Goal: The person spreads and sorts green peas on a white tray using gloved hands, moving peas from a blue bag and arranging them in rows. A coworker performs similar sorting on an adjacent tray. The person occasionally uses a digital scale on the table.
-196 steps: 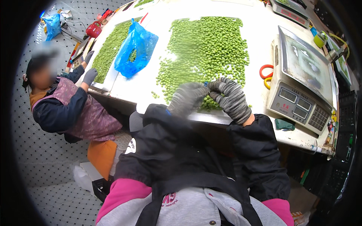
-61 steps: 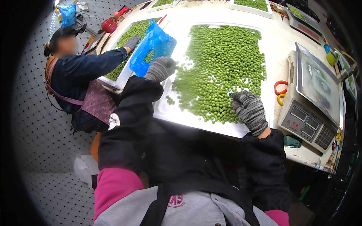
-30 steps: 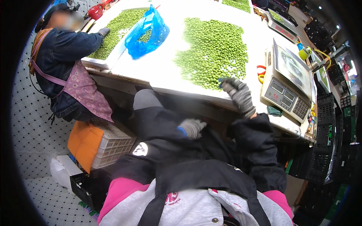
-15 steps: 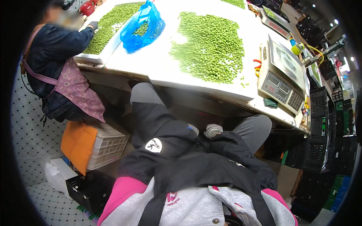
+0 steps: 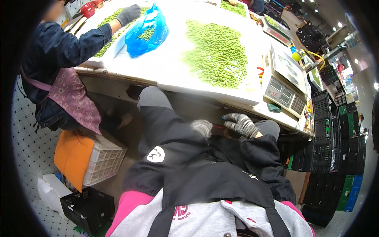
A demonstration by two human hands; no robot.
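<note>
Left hand: grey striped knit glove, back rounded, held low below the front edge of the table; fingers largely hidden, so grip and contents cannot be told.
Right hand: matching glove, level with its pair and apart from it, fingers loosely extended leftward; a blue spot at the tip, perhaps glove or small object, hold uncertain.
Green peas: spread in white tray on the table, beyond both hands.

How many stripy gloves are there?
2: one on the person's left hand, one on their right hand, beside the right knee. More may be hidden.
</note>
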